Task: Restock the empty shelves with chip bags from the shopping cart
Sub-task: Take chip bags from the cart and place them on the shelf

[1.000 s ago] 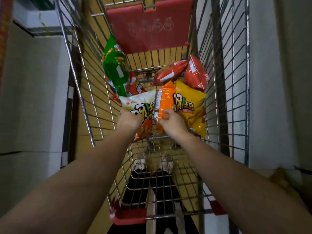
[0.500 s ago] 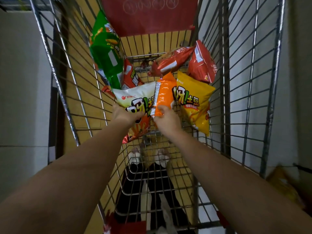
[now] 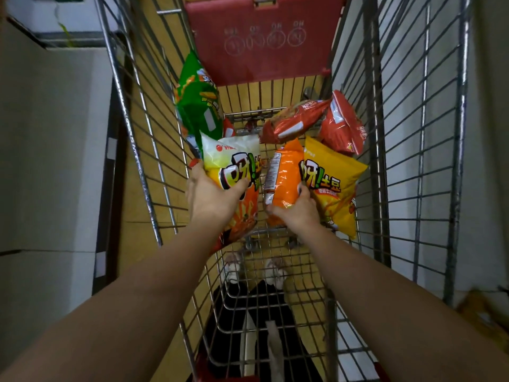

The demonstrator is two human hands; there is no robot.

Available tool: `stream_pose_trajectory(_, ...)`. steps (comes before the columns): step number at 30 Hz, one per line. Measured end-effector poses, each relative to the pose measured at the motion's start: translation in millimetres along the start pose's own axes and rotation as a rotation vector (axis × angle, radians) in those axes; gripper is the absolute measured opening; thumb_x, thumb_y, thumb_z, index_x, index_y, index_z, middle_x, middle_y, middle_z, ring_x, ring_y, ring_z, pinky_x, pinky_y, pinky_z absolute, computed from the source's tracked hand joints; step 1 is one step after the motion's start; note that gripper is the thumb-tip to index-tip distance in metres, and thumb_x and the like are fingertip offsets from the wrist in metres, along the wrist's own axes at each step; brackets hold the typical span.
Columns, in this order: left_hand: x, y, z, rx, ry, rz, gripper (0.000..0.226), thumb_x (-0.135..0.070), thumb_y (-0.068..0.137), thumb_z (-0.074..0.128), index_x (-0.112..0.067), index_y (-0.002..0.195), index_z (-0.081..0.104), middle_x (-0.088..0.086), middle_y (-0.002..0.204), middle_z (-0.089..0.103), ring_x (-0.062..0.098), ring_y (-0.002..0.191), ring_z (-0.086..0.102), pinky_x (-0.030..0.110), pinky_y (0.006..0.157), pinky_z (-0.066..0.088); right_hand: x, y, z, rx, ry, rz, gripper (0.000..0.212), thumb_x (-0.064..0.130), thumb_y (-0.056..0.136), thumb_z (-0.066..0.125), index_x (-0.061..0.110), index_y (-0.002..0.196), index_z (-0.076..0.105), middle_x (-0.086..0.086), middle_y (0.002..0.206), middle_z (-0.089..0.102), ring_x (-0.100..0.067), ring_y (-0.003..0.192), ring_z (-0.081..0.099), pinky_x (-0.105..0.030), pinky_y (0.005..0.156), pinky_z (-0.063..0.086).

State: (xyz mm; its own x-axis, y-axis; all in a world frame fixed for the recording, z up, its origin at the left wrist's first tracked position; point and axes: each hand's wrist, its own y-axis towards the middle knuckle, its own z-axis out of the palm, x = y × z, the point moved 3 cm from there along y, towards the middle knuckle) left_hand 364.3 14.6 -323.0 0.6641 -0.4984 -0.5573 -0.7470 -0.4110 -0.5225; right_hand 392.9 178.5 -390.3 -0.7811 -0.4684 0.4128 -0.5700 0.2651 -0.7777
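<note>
Wire mesh of the shopping cart (image 3: 399, 188) frames everything I see, and through its bare near floor I look down on dark trouser legs and pale shoes. Both forearms reach in from the near end. My left hand (image 3: 212, 197) grips the white-and-orange chip bag (image 3: 234, 172) at its middle, thumb across the printed face, fingers wrapped behind. My right hand (image 3: 296, 209) pinches the lower part of the orange chip bag (image 3: 285, 175), fingers curled round its edge. I judge this as the pick-up step: each hand has a bag in its hold, not yet lifted over the rim. The next move calls for raising both straight up between the cart walls, then turning to the shelves, which are outside this view. Just right of the orange bag, touching it, lies a yellow chip bag (image 3: 336, 188). Farther off, a green chip bag (image 3: 198, 106) leans against the left wall and two red chip bags (image 3: 297, 121) (image 3: 344, 125) sit at the right. I count six bags plainly; a red scrap beneath the green one may be a seventh. The red child-seat flap (image 3: 264, 42) closes the far end.
</note>
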Motion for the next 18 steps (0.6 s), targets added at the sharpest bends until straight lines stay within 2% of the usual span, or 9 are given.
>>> stream_pose_trajectory(3, 3, -3, 0, 0.007, 0.015, 0.0, 0.091, -0.044, 0.073, 0.076, -0.019, 0.144, 0.025, 0.007, 0.143, 0.037, 0.028, 0.135, 0.033, 0.051, 0.108, 0.035, 0, 1, 2, 0.059, 0.116, 0.033, 0.093, 0.022, 0.079, 0.074, 0.019, 0.149, 0.014, -0.012, 0.139, 0.045, -0.033, 0.123, 0.048, -0.042, 0.097, 0.042)
stream_pose_trajectory(5, 2, -5, -1, 0.014, 0.016, -0.001, 0.088, -0.043, 0.074, 0.075, -0.018, 0.143, 0.026, 0.007, 0.141, 0.038, 0.028, 0.133, 0.036, 0.05, 0.108, 0.036, 3, 0, 0, 0.067, 0.098, 0.031, 0.083, 0.017, 0.082, 0.07, 0.019, 0.149, 0.02, -0.011, 0.137, 0.048, -0.033, 0.121, 0.05, -0.042, 0.098, 0.044)
stream_pose_trajectory(8, -6, -8, -3, 0.0, 0.007, 0.013, 0.082, -0.04, 0.077, 0.074, -0.016, 0.141, 0.029, 0.008, 0.138, 0.042, 0.028, 0.128, 0.042, 0.045, 0.104, 0.04, 10, -9, -12, 0.037, 0.091, -0.019, 0.07, 0.022, 0.083, 0.069, 0.02, 0.143, 0.033, -0.008, 0.13, 0.055, -0.03, 0.111, 0.056, -0.042, 0.096, 0.047)
stream_pose_trajectory(11, -16, -11, -6, -0.022, 0.0, 0.038, 0.079, -0.039, 0.081, 0.07, -0.014, 0.141, 0.025, 0.008, 0.134, 0.049, 0.029, 0.123, 0.049, 0.041, 0.096, 0.043, 22, -24, -30, 0.009, 0.227, -0.121, 0.063, 0.025, 0.084, 0.067, 0.021, 0.14, 0.038, -0.002, 0.122, 0.058, -0.019, 0.095, 0.054, -0.031, 0.086, 0.044)
stream_pose_trajectory(13, -21, -13, -8, -0.039, -0.022, 0.032, 0.079, -0.039, 0.083, 0.068, -0.014, 0.142, 0.022, 0.008, 0.131, 0.052, 0.029, 0.12, 0.052, 0.041, 0.094, 0.044, 33, -37, -41, -0.077, 0.158, -0.236, 0.072, 0.027, 0.084, 0.066, 0.023, 0.145, 0.029, 0.001, 0.121, 0.053, -0.017, 0.101, 0.052, -0.03, 0.086, 0.041)
stream_pose_trajectory(16, -23, -12, -11, -0.072, -0.095, -0.016, 0.084, -0.042, 0.081, 0.069, -0.013, 0.144, 0.021, 0.009, 0.133, 0.051, 0.031, 0.121, 0.052, 0.046, 0.099, 0.044, 45, -53, -52, -0.289, -0.174, -0.397, 0.077, 0.026, 0.088, 0.061, 0.024, 0.149, 0.014, -0.007, 0.136, 0.039, -0.025, 0.121, 0.044, -0.036, 0.094, 0.041)
stream_pose_trajectory(18, -22, -10, -12, -0.07, -0.147, -0.057, 0.088, -0.044, 0.079, 0.071, -0.014, 0.144, 0.02, 0.01, 0.134, 0.051, 0.032, 0.12, 0.053, 0.051, 0.099, 0.044, 47, -56, -55, -0.372, -0.274, -0.45, 0.077, 0.021, 0.09, 0.058, 0.023, 0.15, 0.01, -0.007, 0.142, 0.031, -0.024, 0.127, 0.038, -0.037, 0.096, 0.042)
